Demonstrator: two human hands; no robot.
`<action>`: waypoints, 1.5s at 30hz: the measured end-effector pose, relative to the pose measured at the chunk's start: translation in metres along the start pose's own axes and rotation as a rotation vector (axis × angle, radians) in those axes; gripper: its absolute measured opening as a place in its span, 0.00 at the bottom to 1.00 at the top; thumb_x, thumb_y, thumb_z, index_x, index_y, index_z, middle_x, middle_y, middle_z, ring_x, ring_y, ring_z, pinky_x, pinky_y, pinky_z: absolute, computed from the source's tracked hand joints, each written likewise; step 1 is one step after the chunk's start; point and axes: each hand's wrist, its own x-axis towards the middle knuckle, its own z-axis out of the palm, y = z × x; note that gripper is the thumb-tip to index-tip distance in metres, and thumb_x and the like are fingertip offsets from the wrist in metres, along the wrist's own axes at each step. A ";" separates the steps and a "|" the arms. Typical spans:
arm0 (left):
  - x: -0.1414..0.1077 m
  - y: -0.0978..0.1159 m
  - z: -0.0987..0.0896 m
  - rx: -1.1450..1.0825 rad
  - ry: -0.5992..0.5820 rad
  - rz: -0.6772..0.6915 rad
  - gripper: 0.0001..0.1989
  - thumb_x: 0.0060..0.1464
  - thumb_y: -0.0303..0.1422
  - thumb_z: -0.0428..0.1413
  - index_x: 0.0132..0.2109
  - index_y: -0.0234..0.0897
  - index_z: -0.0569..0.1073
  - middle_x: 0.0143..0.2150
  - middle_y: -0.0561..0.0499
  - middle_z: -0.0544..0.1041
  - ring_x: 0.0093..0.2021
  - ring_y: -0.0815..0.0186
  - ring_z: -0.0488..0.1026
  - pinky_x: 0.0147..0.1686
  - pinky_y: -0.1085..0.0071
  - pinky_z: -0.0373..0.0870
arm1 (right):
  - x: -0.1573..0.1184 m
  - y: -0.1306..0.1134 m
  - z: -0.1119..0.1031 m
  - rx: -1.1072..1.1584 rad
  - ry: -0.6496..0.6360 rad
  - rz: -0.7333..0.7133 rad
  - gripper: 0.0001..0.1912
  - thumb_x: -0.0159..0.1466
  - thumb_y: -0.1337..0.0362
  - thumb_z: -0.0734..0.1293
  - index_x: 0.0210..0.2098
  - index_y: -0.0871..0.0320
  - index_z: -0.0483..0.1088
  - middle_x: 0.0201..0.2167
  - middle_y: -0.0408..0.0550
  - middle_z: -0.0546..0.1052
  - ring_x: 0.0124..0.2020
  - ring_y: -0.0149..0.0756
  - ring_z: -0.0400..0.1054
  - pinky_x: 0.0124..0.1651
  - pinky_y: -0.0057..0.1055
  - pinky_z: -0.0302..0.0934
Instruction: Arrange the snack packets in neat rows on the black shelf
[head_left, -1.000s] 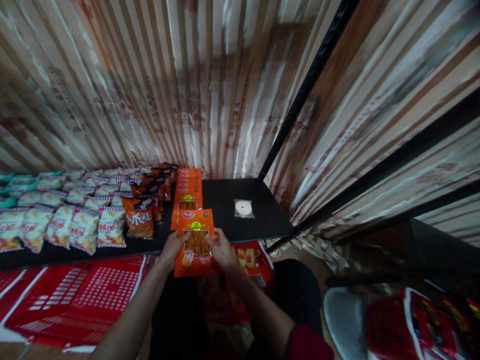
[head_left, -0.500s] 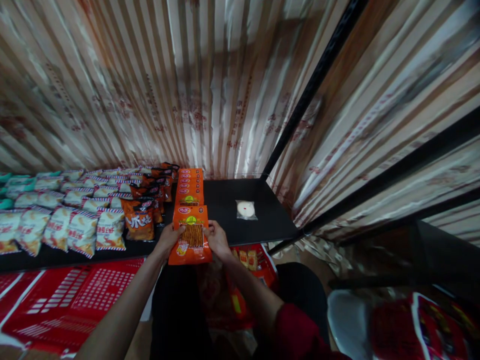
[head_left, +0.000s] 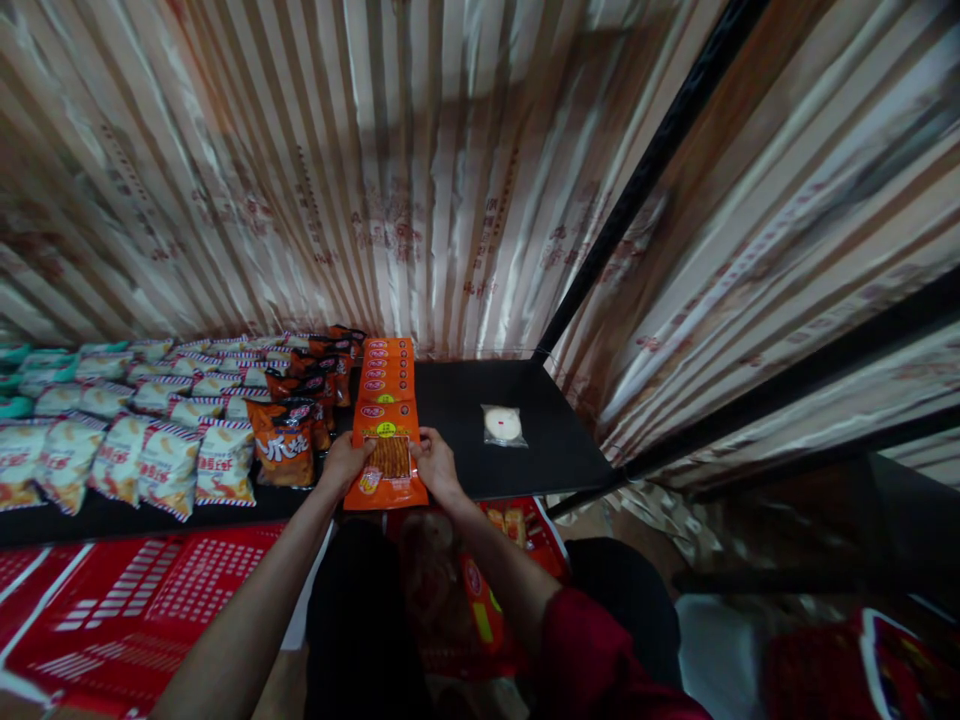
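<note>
An orange snack packet (head_left: pixel 390 460) with a clear window showing brown sticks lies at the front of the black shelf (head_left: pixel 465 385). My left hand (head_left: pixel 347 463) pinches its left edge, and my right hand (head_left: pixel 437 465) grips the right edge. Behind it runs a row of matching orange packets (head_left: pixel 388 368), overlapping so that mainly their tops show. Just left of my left hand stands a dark orange snack bag (head_left: pixel 283 445), with more like it behind. A round white item in clear wrap (head_left: pixel 502 425) lies to the right of my right hand.
Several rows of white snack bags (head_left: pixel 225 462) fill the shelf's left side. Below are a red basket (head_left: pixel 217 575) and, between my legs, another red basket (head_left: pixel 551 530) holding packets. A black post (head_left: pixel 600 250) rises at the shelf's right end before striped curtains.
Both hands have pushed the orange packet back slightly, closer against the row behind it, covering more of the packet there. The view has shifted a little.
</note>
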 end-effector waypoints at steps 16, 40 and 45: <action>0.009 0.023 0.001 0.447 0.098 0.087 0.19 0.54 0.33 0.51 0.51 0.30 0.70 0.49 0.32 0.74 0.50 0.48 0.71 0.45 0.63 0.63 | 0.030 -0.006 0.004 -0.123 0.032 -0.034 0.14 0.59 0.66 0.64 0.46 0.59 0.67 0.25 0.42 0.73 0.29 0.33 0.69 0.34 0.26 0.60; -0.024 0.025 0.009 1.019 0.326 0.456 0.19 0.58 0.34 0.44 0.51 0.30 0.68 0.47 0.35 0.71 0.46 0.51 0.71 0.42 0.57 0.66 | 0.037 -0.003 0.010 -0.272 -0.059 0.002 0.24 0.62 0.64 0.63 0.57 0.61 0.64 0.33 0.48 0.78 0.33 0.33 0.71 0.38 0.24 0.62; -0.019 0.026 0.025 1.042 0.248 0.743 0.18 0.58 0.32 0.44 0.51 0.30 0.70 0.58 0.37 0.65 0.59 0.52 0.60 0.52 0.59 0.62 | 0.036 -0.006 0.009 -0.284 -0.064 -0.011 0.24 0.62 0.65 0.63 0.57 0.63 0.63 0.34 0.50 0.78 0.34 0.34 0.71 0.39 0.25 0.63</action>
